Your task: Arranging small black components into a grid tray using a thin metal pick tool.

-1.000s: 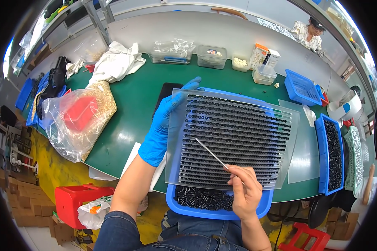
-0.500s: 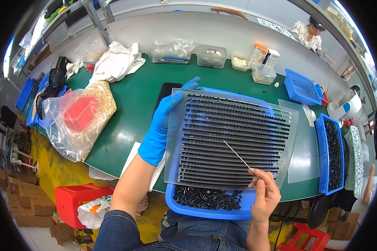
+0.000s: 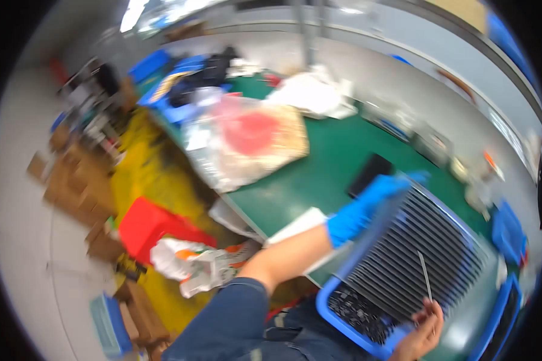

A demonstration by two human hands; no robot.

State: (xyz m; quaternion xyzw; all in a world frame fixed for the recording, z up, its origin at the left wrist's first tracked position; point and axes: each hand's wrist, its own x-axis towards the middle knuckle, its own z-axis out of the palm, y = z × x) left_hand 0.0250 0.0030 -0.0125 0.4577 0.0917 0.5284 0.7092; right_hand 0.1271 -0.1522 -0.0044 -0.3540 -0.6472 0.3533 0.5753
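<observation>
My left hand (image 3: 364, 207), in a blue glove, is closed on the left edge of a clear plate (image 3: 415, 237) lined with rows of small black parts. The plate lies tilted over a blue basin (image 3: 326, 301). Loose black parts (image 3: 358, 310) fill the basin's uncovered near end. In my bare right hand (image 3: 424, 334) is a thin metal rod (image 3: 426, 274), pinched between the fingers and pointing up over the rows. The picture is smeared by motion, so single parts and the rod's tip are unclear.
On the green table (image 3: 283, 198) are a dark phone-like slab (image 3: 370, 174), a clear bag (image 3: 247, 144) with a red scoop-like piece, and a white cloth (image 3: 313, 93). Clear boxes (image 3: 391, 120) line the back. A red stool (image 3: 153, 228) stands on the yellow floor.
The whole view has swung to the left, so the plate, basin and both hands now appear farther right. Both hands keep their holds on the plate and the rod.
</observation>
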